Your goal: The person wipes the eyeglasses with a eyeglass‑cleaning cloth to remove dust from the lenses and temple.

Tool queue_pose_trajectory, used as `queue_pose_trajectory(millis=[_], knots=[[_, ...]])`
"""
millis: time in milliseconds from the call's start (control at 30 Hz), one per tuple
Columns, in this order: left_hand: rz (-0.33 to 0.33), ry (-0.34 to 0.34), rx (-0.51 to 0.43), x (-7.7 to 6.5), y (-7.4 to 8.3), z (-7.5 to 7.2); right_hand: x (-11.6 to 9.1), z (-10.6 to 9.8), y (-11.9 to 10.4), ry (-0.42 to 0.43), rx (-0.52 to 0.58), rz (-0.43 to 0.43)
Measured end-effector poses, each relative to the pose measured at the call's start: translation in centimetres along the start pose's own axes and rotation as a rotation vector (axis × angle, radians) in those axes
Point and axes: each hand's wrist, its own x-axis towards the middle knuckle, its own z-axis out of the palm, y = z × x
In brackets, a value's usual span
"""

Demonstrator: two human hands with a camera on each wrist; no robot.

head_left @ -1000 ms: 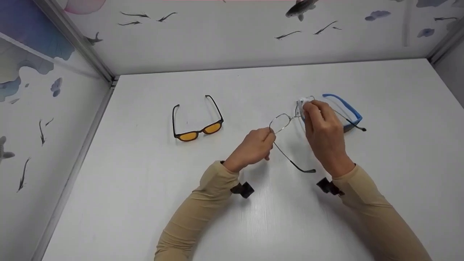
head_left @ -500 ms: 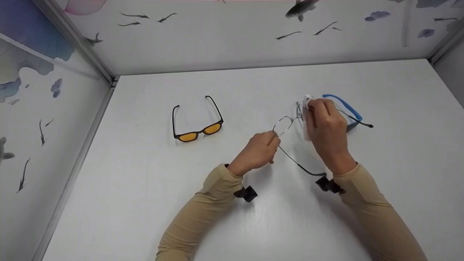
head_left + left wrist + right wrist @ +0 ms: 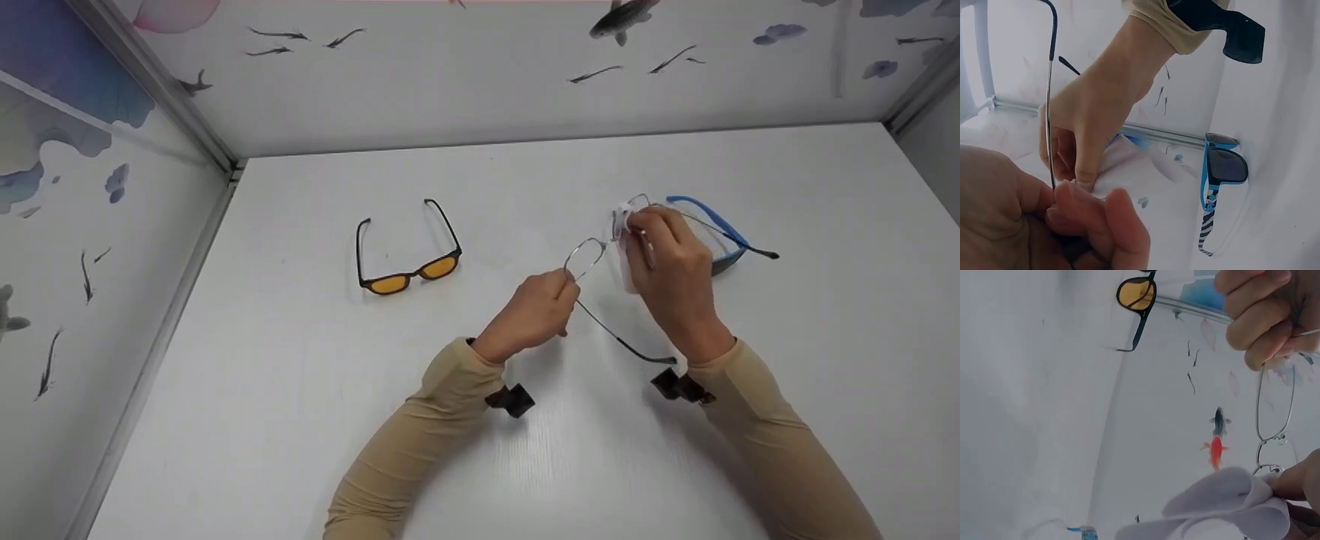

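A pair of thin silver-rimmed eyeglasses with dark temple tips is held up over the table between both hands. My left hand pinches the frame at the left lens, by the hinge. In my right hand a white cloth is folded over the right lens, fingers and thumb gripping it there. That lens is mostly hidden by cloth and fingers. In the left wrist view, the left fingers close around the frame near the temple, and the cloth hangs below the right hand.
Orange-lensed glasses with a black frame lie unfolded on the white table, left of the hands. Blue sunglasses with dark lenses and a zebra-striped temple lie behind the right hand. Printed panels stand along the table's back and left sides.
My left hand and the eyeglasses have shifted slightly right and toward me. The right hand has moved a little right, then back left, with the cloth on the lens.
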Motion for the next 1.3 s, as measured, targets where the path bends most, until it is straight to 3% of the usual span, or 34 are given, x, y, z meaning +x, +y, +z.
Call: queue_pose_trajectory(millis=[100,333,533,800,1067,1300], knots=[[-0.025,0.000,-0.030,0.0,-0.1,-0.1,-0.4,-0.2,-0.1,-0.024,0.038,0.026],[-0.030,-0.073,0.031,-0.1,-0.2,0.3,0.1,-0.2,-0.2,0.060,-0.105,0.055],[-0.056,-0.020,-0.064,0.1,-0.3,0.5,-0.6,-0.2,-0.4,-0.018,-0.022,0.022],[-0.009,-0.072,0.020,0.1,-0.3,1.1,-0.6,-0.7,-0.2,-0.030,-0.153,0.087],[-0.035,-0.022,-0.053,0.2,0.0,1.1,-1.0,-0.9,0.1,-0.080,-0.057,0.077],[0.022,-0.064,0.033,-0.1,0.1,1.3,-0.9,-1.2,0.7,-0.054,-0.165,0.115]])
